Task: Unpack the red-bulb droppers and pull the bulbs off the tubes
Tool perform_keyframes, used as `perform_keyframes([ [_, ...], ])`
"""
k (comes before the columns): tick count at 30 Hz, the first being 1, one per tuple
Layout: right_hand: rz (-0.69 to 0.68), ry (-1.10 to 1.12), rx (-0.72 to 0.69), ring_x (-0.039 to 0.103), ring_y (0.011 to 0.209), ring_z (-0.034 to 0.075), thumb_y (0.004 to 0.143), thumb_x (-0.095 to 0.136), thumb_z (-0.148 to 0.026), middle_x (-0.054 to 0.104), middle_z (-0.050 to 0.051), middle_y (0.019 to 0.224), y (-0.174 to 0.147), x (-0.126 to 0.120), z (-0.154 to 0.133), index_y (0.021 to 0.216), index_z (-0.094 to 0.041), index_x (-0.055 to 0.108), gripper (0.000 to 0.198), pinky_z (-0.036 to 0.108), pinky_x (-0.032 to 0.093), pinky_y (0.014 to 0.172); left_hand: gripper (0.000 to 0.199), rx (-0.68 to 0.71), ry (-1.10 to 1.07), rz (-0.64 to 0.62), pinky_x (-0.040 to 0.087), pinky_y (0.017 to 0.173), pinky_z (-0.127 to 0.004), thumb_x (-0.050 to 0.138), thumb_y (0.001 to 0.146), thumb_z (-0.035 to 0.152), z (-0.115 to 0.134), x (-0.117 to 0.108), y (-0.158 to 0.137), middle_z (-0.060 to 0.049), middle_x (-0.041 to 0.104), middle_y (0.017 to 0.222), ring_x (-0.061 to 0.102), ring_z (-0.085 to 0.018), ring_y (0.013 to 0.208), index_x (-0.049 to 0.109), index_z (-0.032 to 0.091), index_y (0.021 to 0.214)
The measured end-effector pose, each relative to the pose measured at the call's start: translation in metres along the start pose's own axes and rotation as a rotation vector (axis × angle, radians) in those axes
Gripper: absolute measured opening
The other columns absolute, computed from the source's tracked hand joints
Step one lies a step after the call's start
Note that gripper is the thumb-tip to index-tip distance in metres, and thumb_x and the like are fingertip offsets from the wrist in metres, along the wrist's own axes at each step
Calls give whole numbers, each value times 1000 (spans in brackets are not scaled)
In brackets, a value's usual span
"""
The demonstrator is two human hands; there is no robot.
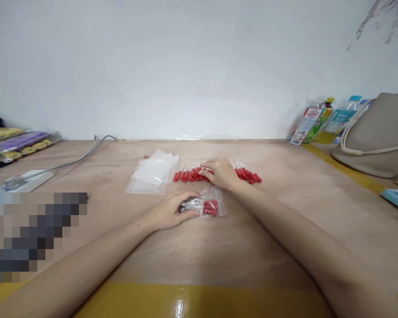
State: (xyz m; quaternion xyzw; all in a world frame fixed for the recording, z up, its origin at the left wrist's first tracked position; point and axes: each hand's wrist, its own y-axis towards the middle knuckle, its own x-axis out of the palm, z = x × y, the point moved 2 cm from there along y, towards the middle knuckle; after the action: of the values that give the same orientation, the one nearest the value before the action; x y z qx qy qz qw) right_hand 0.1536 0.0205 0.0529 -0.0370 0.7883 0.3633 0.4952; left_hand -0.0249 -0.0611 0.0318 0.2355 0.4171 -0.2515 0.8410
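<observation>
Fingers of the left hand (170, 210) spread wide around the left end of a clear bag (221, 207) of red-tipped sticks, touching it. Just beyond, the right hand (221, 172) curves over a row of loose red-tipped sticks (185, 176); whether it grips any, I cannot tell. Left of the row lie clear bags (149, 174). Far right, a carton (307, 126) bears a red round mark, its print unreadable.
</observation>
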Motion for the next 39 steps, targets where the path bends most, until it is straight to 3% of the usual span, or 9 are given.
perform_keyframes([
  [3,60,64,42,60,86,19,83,51,-38,67,7,93,-12,-17,2,94,-18,67,27,33,42,78,44,-1,-5,5,41,92,-34,54,80,43,-1,1,0,-6,56,117,52,-20,106,49,21,118],
  [7,113,215,33,55,67,13,87,45,-33,63,3,69,-44,-32,5,74,-19,66,29,26,41,66,44,5,-5,7,41,91,-33,54,80,42,-2,1,1,-5,57,117,53,-19,106,49,22,118],
  [11,176,301,75,51,63,12,81,51,-26,59,3,69,-76,-35,5,74,-17,63,16,25,39,61,44,18,2,10,41,91,-33,54,80,42,-3,2,2,-5,56,118,52,-19,107,48,23,119],
  [16,-59,422,33,50,63,12,75,60,-27,56,1,64,-86,-26,2,74,-18,65,11,25,40,61,46,20,15,-1,42,91,-34,53,81,43,-2,1,1,-5,55,119,52,-20,107,46,23,121],
  [22,-287,517,-66,53,88,16,74,64,-33,62,3,94,-80,-25,-6,94,-22,64,24,29,40,80,42,23,62,27,43,90,-35,51,83,41,-1,3,2,-6,56,117,53,-20,105,48,22,120],
  [26,-405,593,-69,54,86,16,72,65,-33,63,1,89,-77,-23,-11,84,-19,64,18,28,41,77,38,38,72,60,42,91,-34,48,84,38,-1,4,2,-6,58,114,54,-20,105,49,21,118],
  [32,-445,834,240,51,64,10,65,67,-23,58,-1,75,-80,-13,-12,84,-16,54,24,22,40,56,38,36,68,56,42,91,-35,48,84,38,-2,4,3,-5,58,115,53,-20,105,49,22,118],
  [39,-365,960,280,55,69,10,70,63,-27,60,2,79,-78,-17,-4,81,-16,56,17,24,45,64,39,7,65,33,43,89,-34,49,84,40,-1,3,2,-5,57,116,53,-19,105,49,23,119],
])
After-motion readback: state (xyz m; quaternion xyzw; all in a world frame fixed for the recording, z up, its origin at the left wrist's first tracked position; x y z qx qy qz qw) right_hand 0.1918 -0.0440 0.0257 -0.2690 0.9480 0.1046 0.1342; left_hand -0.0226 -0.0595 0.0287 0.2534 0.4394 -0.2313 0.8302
